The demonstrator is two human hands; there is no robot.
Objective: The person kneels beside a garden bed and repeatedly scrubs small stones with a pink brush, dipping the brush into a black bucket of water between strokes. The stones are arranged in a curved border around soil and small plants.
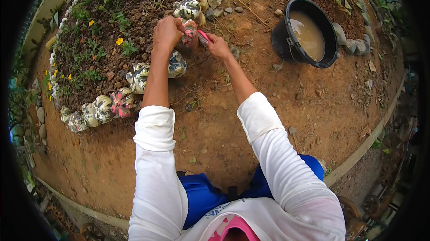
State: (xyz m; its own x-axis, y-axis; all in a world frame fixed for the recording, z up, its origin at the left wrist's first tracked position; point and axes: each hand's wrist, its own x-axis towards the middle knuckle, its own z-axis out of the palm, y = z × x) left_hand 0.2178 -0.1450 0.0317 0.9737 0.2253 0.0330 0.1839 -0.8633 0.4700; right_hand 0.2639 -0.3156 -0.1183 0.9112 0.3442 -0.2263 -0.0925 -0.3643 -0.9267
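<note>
My right hand (218, 47) grips a pink scrub brush (205, 37), its pale bristles against the right side of a plastic bottle base with worn pink paint (189, 33). At that bottle's upper left, my left hand (168, 33) is bent with its fingers curled down; whether it holds the bottle or only rests there is hidden. More upturned bottle bases with flaking paint edge the garden bed: a black and white one (187, 8) above, a blue-and-white one (177, 64) below, and a red and cream one (123, 102) further down left.
A black bucket (278, 41) of muddy water stands tilted in view at the right, near a row of grey stones (350, 46). Soil with small plants and yellow flowers (119, 41) fills the bed at left. A concrete curb (362, 138) curves along the lower right.
</note>
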